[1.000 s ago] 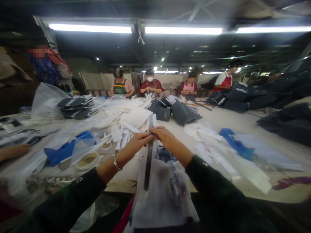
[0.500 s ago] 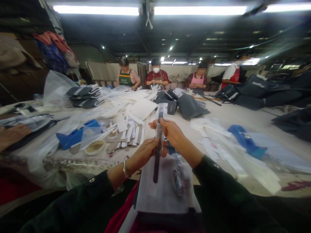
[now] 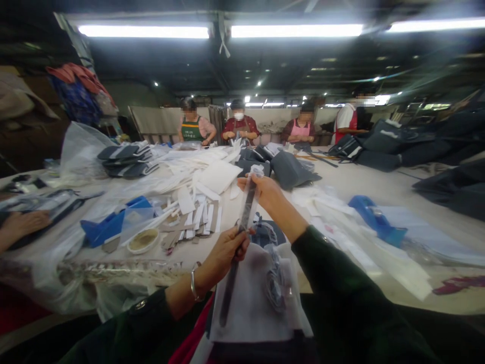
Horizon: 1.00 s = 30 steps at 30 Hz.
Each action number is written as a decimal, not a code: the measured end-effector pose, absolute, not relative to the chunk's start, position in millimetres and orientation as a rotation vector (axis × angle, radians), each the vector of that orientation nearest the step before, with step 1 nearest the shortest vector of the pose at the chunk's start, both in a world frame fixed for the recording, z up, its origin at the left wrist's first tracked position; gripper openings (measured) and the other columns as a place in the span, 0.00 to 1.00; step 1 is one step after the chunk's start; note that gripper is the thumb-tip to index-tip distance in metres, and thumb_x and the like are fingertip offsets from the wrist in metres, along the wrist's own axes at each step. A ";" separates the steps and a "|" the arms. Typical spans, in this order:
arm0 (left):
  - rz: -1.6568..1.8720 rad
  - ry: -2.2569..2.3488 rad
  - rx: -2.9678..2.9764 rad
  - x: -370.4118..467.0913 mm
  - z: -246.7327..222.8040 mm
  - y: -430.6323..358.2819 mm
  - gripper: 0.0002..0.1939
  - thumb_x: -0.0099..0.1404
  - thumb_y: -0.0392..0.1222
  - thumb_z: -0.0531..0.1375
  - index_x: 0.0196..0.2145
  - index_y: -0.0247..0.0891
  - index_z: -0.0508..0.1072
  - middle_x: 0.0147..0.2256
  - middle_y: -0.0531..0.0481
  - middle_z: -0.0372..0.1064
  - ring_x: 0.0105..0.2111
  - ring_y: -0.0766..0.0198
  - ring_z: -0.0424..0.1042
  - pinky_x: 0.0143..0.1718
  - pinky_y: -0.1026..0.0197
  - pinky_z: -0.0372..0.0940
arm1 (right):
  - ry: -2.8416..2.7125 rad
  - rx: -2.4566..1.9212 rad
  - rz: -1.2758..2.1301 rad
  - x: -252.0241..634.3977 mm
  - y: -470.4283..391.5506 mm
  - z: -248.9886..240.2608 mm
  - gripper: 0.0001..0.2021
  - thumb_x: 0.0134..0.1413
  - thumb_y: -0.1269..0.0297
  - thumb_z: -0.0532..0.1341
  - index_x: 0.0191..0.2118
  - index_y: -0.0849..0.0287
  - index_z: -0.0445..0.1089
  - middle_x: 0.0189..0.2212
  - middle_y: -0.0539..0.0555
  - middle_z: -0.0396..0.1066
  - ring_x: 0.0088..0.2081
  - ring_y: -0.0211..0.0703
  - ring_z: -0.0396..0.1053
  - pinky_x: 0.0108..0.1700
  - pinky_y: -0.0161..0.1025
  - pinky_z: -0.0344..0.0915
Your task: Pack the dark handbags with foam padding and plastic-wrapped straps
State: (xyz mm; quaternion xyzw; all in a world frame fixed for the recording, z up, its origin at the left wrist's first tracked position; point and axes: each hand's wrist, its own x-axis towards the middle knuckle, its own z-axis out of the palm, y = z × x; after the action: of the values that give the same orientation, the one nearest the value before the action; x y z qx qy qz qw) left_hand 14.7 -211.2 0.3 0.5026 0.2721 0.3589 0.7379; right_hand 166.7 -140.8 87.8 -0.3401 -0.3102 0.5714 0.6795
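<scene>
Head, left hand (image 3: 230, 248) closed, gripping dark strap (image 3: 248, 203)

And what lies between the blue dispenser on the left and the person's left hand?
In the head view, a round pale-rimmed item and scattered white and grey strips lie between the blue dispenser and left hand.

Dark strip (image 3: 248, 205): partly hidden by the left fingers (image 3: 239, 239)
Co-worker's hand (image 3: 32, 222): cut by left edge
Dark pile (image 3: 454, 189): cut by right edge
Apron letters (image 3: 190, 134): too small
</scene>
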 end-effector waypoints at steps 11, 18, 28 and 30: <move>1.087 0.491 1.013 10.2 37.0 -174.0 0.19 0.58 0.47 0.67 0.43 0.33 0.73 0.25 0.54 0.67 0.21 0.73 0.62 0.22 0.71 0.57 | -1.272 -1.056 1.574 119.7 -256.0 -25.1 0.12 0.44 0.57 0.66 0.30 0.62 0.72 0.25 0.53 0.75 0.26 0.41 0.72 0.29 0.36 0.67; 0.833 0.695 1.194 -1.2 31.4 -180.5 0.18 0.56 0.48 0.68 0.37 0.29 0.76 0.32 0.40 0.78 0.31 0.58 0.77 0.38 0.56 0.70 | -1.466 -1.323 1.160 133.0 -244.0 -8.7 0.06 0.44 0.70 0.58 0.24 0.63 0.73 0.23 0.54 0.72 0.27 0.42 0.70 0.31 0.38 0.65; 1.251 0.603 1.181 -9.4 49.5 -182.7 0.16 0.60 0.48 0.65 0.40 0.32 0.77 0.37 0.41 0.79 0.40 0.53 0.77 0.50 0.52 0.67 | -0.878 -1.206 1.598 131.0 -238.8 9.2 0.29 0.60 0.40 0.48 0.36 0.63 0.72 0.22 0.53 0.70 0.18 0.36 0.62 0.23 0.36 0.61; 1.180 0.551 1.168 -7.5 44.5 -191.4 0.14 0.61 0.47 0.65 0.39 0.33 0.77 0.37 0.42 0.79 0.40 0.54 0.77 0.48 0.54 0.68 | -0.827 -1.168 1.558 135.5 -229.6 14.7 0.26 0.58 0.41 0.52 0.32 0.62 0.69 0.21 0.52 0.69 0.18 0.35 0.62 0.23 0.35 0.62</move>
State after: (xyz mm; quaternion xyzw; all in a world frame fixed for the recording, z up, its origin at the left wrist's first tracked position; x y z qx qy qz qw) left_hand -7.5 -191.4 44.5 0.5122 0.2416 0.5176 0.6413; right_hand 135.5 -229.6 14.7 -0.4809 -0.3408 0.6418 0.4907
